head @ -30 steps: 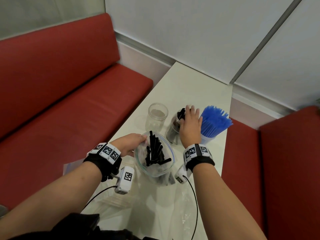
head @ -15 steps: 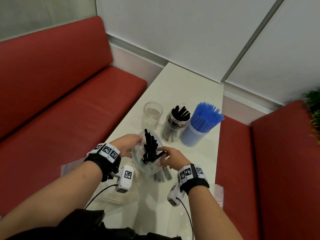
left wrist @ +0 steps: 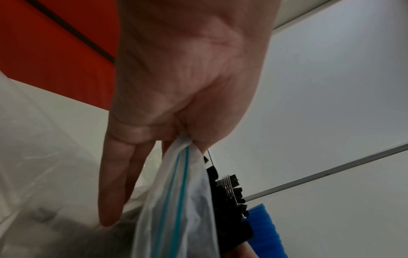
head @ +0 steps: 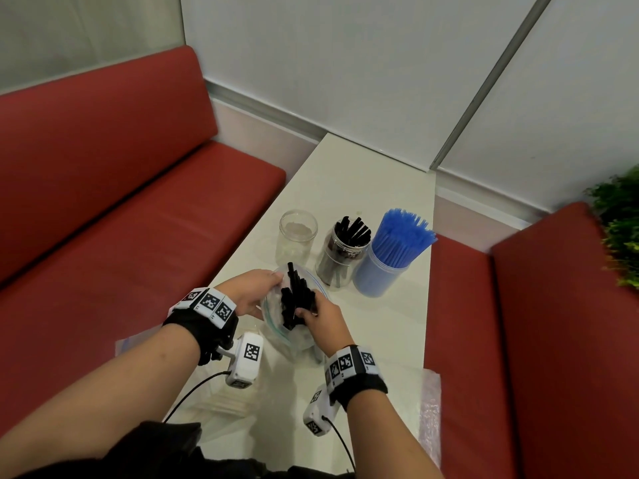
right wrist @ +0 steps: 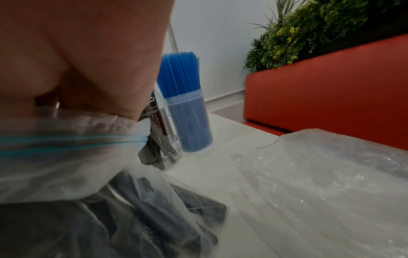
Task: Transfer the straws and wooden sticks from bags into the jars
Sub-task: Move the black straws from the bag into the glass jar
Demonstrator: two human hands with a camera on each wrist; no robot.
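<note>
My left hand (head: 254, 294) pinches the rim of the zip bag (head: 276, 326), holding it open on the table (head: 380, 188); my right hand (head: 323, 318) grips a bundle of black straws (head: 297, 299) inside. Beyond stand an empty jar (head: 296, 238), a black-straw jar (head: 340, 261) and a blue-straw jar (head: 382, 271)

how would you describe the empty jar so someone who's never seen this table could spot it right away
On the white table between the red benches, three containers stand in a row just beyond the person's hands. The empty jar is the leftmost, next to the jar of black straws. It alone is clear glass with nothing standing in it, while the far container is packed with blue straws.
</note>
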